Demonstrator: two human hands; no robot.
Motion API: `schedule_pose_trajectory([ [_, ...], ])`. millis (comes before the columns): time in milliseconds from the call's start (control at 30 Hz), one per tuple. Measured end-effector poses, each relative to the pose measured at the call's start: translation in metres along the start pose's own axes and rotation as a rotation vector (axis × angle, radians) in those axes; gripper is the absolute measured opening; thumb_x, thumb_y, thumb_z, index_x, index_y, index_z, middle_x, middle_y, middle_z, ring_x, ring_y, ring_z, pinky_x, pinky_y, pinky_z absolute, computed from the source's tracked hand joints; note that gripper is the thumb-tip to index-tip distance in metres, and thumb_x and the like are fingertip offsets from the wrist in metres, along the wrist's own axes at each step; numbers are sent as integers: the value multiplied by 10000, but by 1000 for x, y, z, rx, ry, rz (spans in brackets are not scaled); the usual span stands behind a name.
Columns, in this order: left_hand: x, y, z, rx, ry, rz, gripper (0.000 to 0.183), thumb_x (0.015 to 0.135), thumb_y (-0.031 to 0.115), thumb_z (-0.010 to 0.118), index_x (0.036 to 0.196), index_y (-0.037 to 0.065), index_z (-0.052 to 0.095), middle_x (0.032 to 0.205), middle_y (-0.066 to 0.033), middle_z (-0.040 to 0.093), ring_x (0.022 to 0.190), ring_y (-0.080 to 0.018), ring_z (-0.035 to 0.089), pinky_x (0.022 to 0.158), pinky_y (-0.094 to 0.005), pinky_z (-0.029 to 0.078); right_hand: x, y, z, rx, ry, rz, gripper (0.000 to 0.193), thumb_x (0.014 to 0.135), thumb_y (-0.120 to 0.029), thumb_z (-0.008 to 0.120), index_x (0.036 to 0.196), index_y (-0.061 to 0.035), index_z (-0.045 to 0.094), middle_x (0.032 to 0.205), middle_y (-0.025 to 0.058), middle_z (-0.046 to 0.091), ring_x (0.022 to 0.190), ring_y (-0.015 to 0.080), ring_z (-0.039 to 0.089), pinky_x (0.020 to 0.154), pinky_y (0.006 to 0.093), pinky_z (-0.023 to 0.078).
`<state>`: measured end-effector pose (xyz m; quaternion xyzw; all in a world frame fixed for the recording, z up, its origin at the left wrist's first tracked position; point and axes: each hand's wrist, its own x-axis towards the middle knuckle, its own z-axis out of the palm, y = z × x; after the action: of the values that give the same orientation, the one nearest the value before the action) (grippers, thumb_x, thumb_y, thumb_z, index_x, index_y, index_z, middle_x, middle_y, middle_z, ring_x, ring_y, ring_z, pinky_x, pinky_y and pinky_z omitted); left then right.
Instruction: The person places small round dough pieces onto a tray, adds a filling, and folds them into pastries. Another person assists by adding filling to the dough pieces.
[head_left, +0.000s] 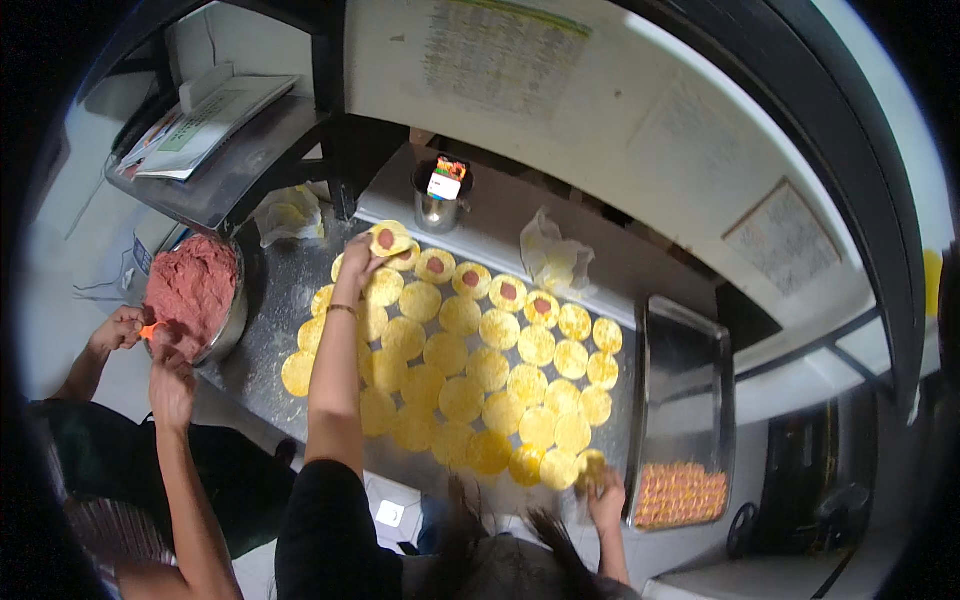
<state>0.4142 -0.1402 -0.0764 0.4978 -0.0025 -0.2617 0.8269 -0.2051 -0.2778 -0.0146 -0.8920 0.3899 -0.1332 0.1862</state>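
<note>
My left hand (360, 262), at the far left of the table, pinches a round yellow dough wrapper (399, 236) with a dab of pink meat filling (386, 239) on it. It is lifted over the back row, where several wrappers (471, 280) also carry a dab of meat. Rows of plain yellow dough wrappers (460, 315) cover the middle of the table, some overlapping. At the front right, my right hand (606, 497) has its fingers closed at the edge of another wrapper (590, 465); its fingertips are partly hidden.
At left, a co-worker's hands (172, 385) hold an orange-handled tool (153, 329) by a metal bowl (243, 310) of pink minced meat (195, 285). A metal tray (683, 380) on the right holds filled pieces (682, 495). A metal container (437, 213) and crumpled wrapping (553, 255) stand behind.
</note>
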Motion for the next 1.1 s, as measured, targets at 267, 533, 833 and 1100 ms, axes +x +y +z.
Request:
schedule_pose_trajectory([
  [267,-296,-58,147,438,-461,-342,350,940,157,459,1258,11,463,992,-31,578,785,-92,554,638,-245,514,51,-55,4,1437,-446,499,308,909,-141,531,1181,3,524,1074,87,609,978,191,594,844,318,477],
  [533,-434,-165,165,855,-529,-273,257,930,173,467,1091,2,572,926,-58,616,763,-124,605,659,-272,512,-25,20,16,1400,-348,420,139,875,-53,551,994,4,595,928,54,623,772,140,609,681,271,510],
  [833,-485,-236,159,689,-277,-309,237,878,27,467,1074,-16,592,962,-60,628,802,-109,609,674,-231,526,-54,68,48,1127,-256,392,222,808,72,510,1007,29,599,919,64,625,796,125,606,679,249,510],
  [1100,-491,-249,157,552,-378,-138,220,810,-30,606,1020,25,640,914,-44,650,763,-91,611,653,-226,515,-63,76,57,1092,-191,133,278,775,71,576,1042,13,628,927,71,644,801,139,629,739,246,502],
])
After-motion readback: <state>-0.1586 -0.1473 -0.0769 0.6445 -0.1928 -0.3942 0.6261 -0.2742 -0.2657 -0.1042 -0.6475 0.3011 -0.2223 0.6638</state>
